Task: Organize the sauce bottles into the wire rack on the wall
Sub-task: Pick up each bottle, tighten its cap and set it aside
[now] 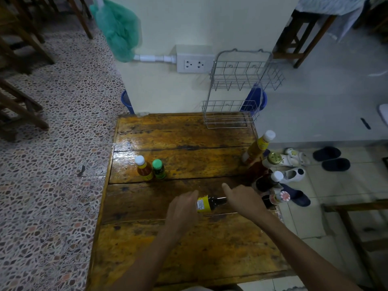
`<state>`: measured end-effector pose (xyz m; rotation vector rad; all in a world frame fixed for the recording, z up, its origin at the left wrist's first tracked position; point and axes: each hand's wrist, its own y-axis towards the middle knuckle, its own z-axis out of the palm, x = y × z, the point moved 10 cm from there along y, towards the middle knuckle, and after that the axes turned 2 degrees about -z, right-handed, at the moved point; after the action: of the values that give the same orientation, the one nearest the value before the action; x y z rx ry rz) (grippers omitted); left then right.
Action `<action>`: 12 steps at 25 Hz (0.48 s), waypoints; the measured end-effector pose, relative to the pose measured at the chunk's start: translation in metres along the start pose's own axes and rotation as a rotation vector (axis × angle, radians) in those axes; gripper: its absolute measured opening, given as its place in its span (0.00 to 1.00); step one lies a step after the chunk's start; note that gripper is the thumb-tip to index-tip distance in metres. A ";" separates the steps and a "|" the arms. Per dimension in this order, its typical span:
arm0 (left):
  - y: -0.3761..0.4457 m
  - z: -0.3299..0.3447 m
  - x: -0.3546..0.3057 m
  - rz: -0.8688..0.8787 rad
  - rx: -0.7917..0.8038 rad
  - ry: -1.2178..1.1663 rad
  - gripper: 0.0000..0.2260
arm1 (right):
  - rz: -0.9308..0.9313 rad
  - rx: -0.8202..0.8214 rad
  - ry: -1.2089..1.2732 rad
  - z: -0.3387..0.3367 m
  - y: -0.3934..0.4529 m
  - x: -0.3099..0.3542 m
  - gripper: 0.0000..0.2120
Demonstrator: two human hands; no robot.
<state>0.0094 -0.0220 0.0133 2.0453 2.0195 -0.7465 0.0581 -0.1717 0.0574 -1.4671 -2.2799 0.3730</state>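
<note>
A dark sauce bottle with a yellow label [206, 203] lies on its side on the wooden counter [168, 244], held between both hands. The left hand [183, 211] has its grip curled round the labelled body end, thumb up along the top. The right hand [244, 199] covers the neck end; its forefinger sticks out straight toward the far side, and whether the other fingers clamp the neck cannot be told, since they are hidden under the hand.

The wire rack [241, 89] hangs on the wall past the far edge of the counter, both tiers bare of bottles. A white-capped orange bottle [143, 169] and a green-capped bottle [158, 170] stand touching near the left side. A cluster of taller bottles [264, 164] stands along the right edge, just beside the right hand
</note>
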 end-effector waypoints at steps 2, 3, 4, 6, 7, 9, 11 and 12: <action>0.012 0.012 -0.015 -0.009 0.039 -0.112 0.25 | 0.063 -0.209 0.109 -0.028 -0.026 -0.005 0.16; 0.016 0.017 -0.026 0.005 0.037 -0.156 0.25 | 0.131 -0.299 0.210 -0.039 -0.040 -0.014 0.19; 0.021 0.023 -0.039 0.023 0.026 -0.192 0.25 | 0.151 -0.371 0.257 -0.045 -0.050 -0.019 0.20; 0.031 0.036 -0.060 0.031 0.007 -0.252 0.25 | 0.108 -0.414 0.196 -0.055 -0.059 -0.025 0.18; 0.038 0.044 -0.069 0.021 0.017 -0.285 0.25 | 0.095 -0.435 0.137 -0.060 -0.061 -0.030 0.18; 0.052 0.059 -0.084 -0.014 0.072 -0.361 0.26 | 0.080 -0.477 0.063 -0.071 -0.058 -0.042 0.16; 0.066 0.072 -0.096 -0.045 0.117 -0.425 0.26 | 0.062 -0.497 0.019 -0.081 -0.053 -0.049 0.15; 0.071 0.076 -0.101 -0.056 0.113 -0.463 0.25 | 0.038 -0.487 -0.018 -0.082 -0.051 -0.048 0.14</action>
<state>0.0653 -0.1508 -0.0218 1.6694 1.8058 -1.2365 0.0732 -0.2361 0.1421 -1.7335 -2.4714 -0.1784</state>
